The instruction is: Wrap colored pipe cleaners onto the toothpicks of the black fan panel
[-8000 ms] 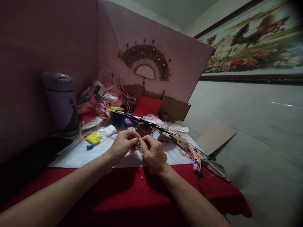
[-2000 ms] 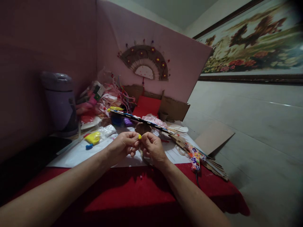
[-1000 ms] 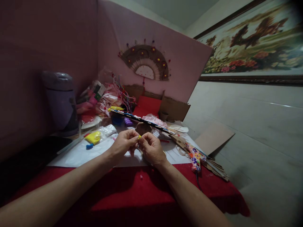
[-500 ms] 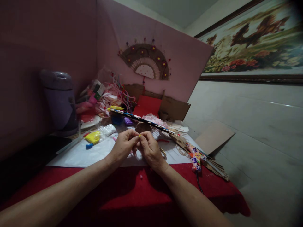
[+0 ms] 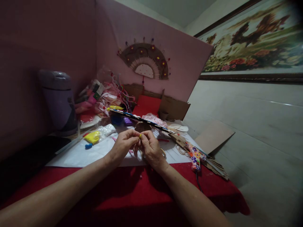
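My left hand [image 5: 123, 145] and my right hand [image 5: 151, 148] meet fingertip to fingertip above the white sheet [image 5: 94, 153] on the red tablecloth [image 5: 132, 189]. Both pinch a tiny yellow piece [image 5: 140, 136] held between them. A long stick with black, white and blue bands [image 5: 142, 120] lies just behind my hands. A yellow lump in a clear bag [image 5: 93, 137] lies to the left of my left hand. A colourfully spotted glue gun [image 5: 194, 156] rests to the right of my right hand.
A purple lidded container [image 5: 59, 99] stands at the left. A heap of pink and mixed craft supplies [image 5: 104, 97] fills the back. A brown decorated fan [image 5: 144, 60] hangs on the pink board. Cardboard pieces [image 5: 213, 137] lie beyond the table's right edge.
My hands have stayed close together, pinching the yellow piece. My right hand's fingers have shifted slightly around it; nothing else on the table has moved.
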`<state>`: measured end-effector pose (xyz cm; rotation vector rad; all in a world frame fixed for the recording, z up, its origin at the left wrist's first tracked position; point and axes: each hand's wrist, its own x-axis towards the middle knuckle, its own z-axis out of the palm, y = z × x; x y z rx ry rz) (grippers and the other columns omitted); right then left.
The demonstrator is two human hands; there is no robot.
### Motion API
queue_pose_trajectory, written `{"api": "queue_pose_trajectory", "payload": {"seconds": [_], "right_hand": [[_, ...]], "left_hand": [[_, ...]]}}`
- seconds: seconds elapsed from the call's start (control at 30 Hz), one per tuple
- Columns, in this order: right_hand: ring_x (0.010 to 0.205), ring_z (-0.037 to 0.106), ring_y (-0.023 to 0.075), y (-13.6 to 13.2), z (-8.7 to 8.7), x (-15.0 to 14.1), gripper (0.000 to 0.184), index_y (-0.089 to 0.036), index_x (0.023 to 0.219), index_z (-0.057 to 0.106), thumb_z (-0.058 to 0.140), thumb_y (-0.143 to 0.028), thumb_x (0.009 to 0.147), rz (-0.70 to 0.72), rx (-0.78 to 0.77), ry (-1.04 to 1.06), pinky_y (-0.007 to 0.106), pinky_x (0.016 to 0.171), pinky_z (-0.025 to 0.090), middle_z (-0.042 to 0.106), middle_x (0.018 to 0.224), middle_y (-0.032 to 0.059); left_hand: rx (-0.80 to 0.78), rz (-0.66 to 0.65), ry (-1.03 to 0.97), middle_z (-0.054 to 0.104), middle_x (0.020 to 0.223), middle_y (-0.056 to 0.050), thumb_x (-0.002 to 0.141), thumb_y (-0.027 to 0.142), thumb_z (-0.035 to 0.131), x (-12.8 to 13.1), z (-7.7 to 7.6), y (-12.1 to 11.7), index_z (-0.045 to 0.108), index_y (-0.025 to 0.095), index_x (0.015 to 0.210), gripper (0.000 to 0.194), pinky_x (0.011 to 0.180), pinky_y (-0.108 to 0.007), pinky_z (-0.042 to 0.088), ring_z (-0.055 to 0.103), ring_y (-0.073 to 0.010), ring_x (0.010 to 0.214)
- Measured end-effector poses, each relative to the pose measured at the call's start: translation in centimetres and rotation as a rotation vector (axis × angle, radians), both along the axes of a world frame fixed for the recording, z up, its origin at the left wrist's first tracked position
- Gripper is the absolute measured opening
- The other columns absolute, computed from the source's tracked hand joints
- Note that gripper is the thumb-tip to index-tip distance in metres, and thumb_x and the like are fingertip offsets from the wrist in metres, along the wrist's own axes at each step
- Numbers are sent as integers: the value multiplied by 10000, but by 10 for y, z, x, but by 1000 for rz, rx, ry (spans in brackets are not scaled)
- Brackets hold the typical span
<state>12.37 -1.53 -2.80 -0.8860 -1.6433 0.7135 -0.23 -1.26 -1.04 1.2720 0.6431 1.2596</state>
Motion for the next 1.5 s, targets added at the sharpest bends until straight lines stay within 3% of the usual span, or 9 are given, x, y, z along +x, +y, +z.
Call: {"api": "queue_pose_trajectory", "payload": {"seconds": [0.13, 0.4, 1.0, 1.5], "right_hand": [[568, 469, 107, 1, 0, 0, 199, -187, 851, 510, 421, -358, 904, -14, 31, 2, 218, 536, 364, 511, 648, -27], [471, 386, 82, 2, -2, -1, 221, -197, 836, 494, 445, -405, 890, 59, -67, 97, 195, 436, 302, 474, 607, -46], [431, 364, 65, 1, -1, -2, 212, -201, 817, 491, 505, -409, 851, 136, -141, 218, 186, 400, 291, 477, 609, -55], [474, 406, 83, 2, -2, 2, 177, -202, 873, 501, 460, -374, 878, 104, -87, 85, 197, 430, 312, 494, 639, -39]], "left_hand": [[18, 9, 27, 556, 528, 16, 686, 267, 629, 0, 1, 0, 555, 123, 696, 162, 337, -209, 424, 514, -107, 419], [23, -4, -1, 556, 530, 22, 668, 311, 671, 0, 0, 1, 561, 126, 708, 219, 334, -206, 426, 512, -99, 401], [2, -43, -13, 554, 544, 32, 658, 342, 697, 0, 0, 1, 549, 130, 706, 263, 317, -198, 417, 488, -78, 358], [6, -12, 2, 544, 533, 33, 669, 318, 674, 0, 0, 1, 540, 130, 702, 232, 305, -201, 412, 488, -83, 357]]}}
